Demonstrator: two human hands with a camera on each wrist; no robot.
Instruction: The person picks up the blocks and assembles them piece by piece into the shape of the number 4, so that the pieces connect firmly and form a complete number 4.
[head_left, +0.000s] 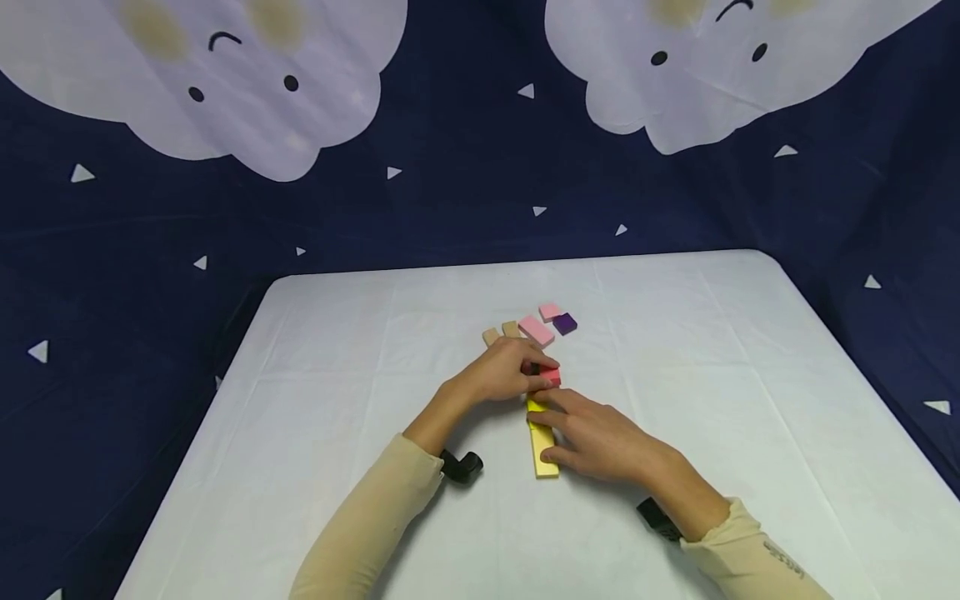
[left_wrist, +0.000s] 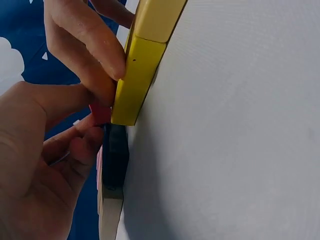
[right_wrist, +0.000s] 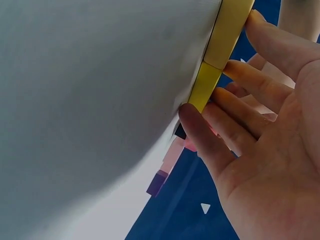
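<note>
My left hand (head_left: pixel 504 371) pinches a small red block (head_left: pixel 552 377) between thumb and fingers. Beneath this hand lies a dark block (left_wrist: pixel 117 155), lined up with the end of a bright yellow block (left_wrist: pixel 137 82). My right hand (head_left: pixel 600 437) has its fingers extended over the yellow pieces. Its thumb rests at a pale yellow block (head_left: pixel 545 465), which sits end to end with the bright yellow one. In the right wrist view, fingertips (right_wrist: pixel 227 67) touch along the edge of both yellow blocks. The left hand partly hides the red block.
Beyond the hands lie two pink blocks (head_left: pixel 536 331), a purple block (head_left: pixel 565 323) and two wood-coloured blocks (head_left: pixel 511 328). All are on a white-covered table (head_left: pixel 345 333). A dark blue curtain (head_left: pixel 465 217) with clouds and triangles hangs behind the far edge.
</note>
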